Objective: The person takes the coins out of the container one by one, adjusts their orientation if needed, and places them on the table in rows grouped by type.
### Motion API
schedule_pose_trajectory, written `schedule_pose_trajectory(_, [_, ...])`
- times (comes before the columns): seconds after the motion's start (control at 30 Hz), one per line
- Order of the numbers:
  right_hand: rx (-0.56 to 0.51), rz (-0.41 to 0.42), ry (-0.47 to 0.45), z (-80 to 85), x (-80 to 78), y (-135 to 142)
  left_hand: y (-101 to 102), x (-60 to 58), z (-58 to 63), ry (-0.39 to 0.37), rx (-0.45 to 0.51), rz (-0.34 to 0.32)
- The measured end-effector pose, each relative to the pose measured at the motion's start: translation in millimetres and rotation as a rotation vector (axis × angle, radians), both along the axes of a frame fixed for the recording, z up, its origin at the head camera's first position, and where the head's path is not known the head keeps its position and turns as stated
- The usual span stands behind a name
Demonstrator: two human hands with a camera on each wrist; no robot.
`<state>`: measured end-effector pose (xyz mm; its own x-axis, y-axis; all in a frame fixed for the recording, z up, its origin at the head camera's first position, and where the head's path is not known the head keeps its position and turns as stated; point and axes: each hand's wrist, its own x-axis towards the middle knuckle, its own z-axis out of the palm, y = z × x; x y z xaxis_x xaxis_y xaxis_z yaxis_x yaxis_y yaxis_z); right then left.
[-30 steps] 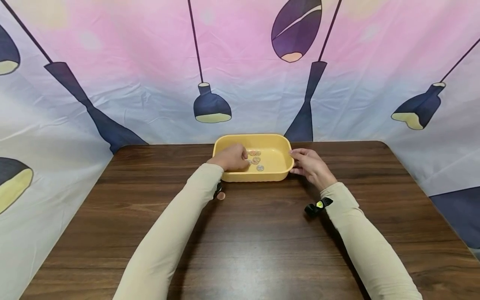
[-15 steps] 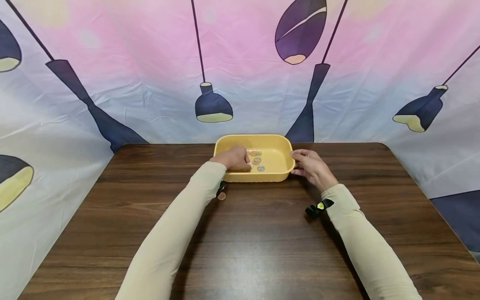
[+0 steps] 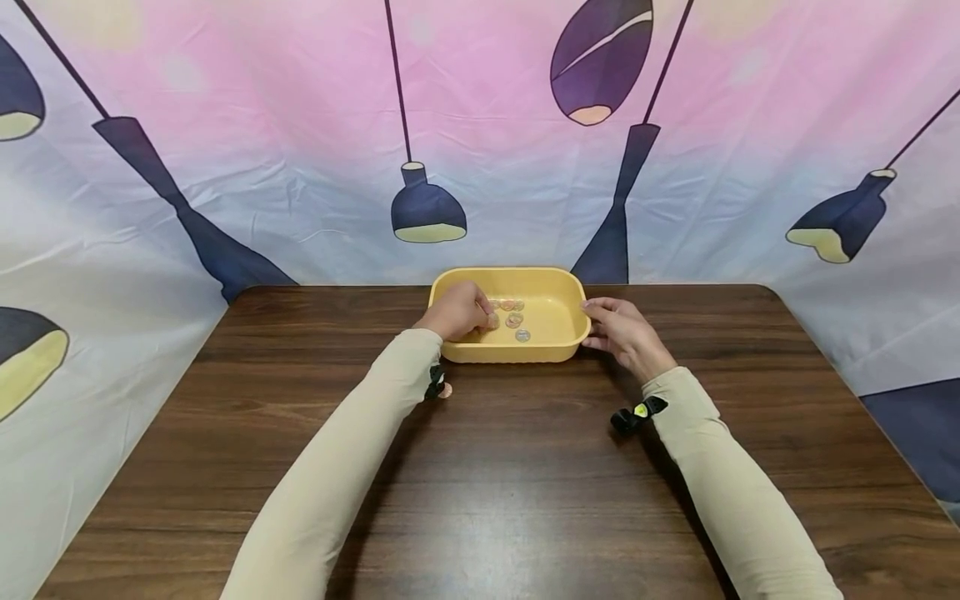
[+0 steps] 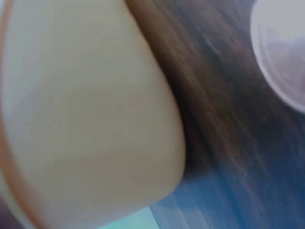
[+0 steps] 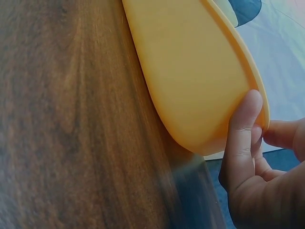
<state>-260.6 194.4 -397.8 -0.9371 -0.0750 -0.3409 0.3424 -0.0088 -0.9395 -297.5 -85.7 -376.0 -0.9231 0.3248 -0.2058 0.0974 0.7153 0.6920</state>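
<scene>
A yellow plastic tray stands near the table's far edge, with several coins lying on its floor. Reaching over the near left rim, my left hand pinches a coin between its fingertips, inside the tray. My right hand grips the tray's right end. In the right wrist view its thumb is on one side of the rim and fingers on the other. The left wrist view has only the tray's outer wall, blurred; the left fingers are hidden there.
One copper-coloured coin lies on the dark wooden table, in front of the tray and partly behind the left wrist's camera. A printed cloth hangs right behind the table's far edge.
My left hand has drawn slightly back to the left inside the tray, and a coin now shows at its fingertips. The right hand keeps its hold on the tray, which stays put.
</scene>
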Motion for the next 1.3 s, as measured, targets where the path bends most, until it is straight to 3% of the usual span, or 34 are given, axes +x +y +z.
schedule_pose_trajectory(0.43, [0.028,0.000,-0.005,0.5,1.6,0,-23,26.1,24.5,0.110,0.103,0.062])
schedule_pose_trajectory(0.77, [0.018,0.004,-0.008,0.8,0.7,-2,-47,59.4,41.9,0.111,-0.022,0.051])
schedule_pose_trajectory(0.93, [0.005,0.001,-0.008,1.5,0.6,1,-59,71.5,46.5,0.079,-0.019,0.062])
schedule_pose_trajectory(1.3, [0.015,0.014,-0.008,2.5,-0.6,-1,-81,97.8,37.4,-0.128,0.118,0.102])
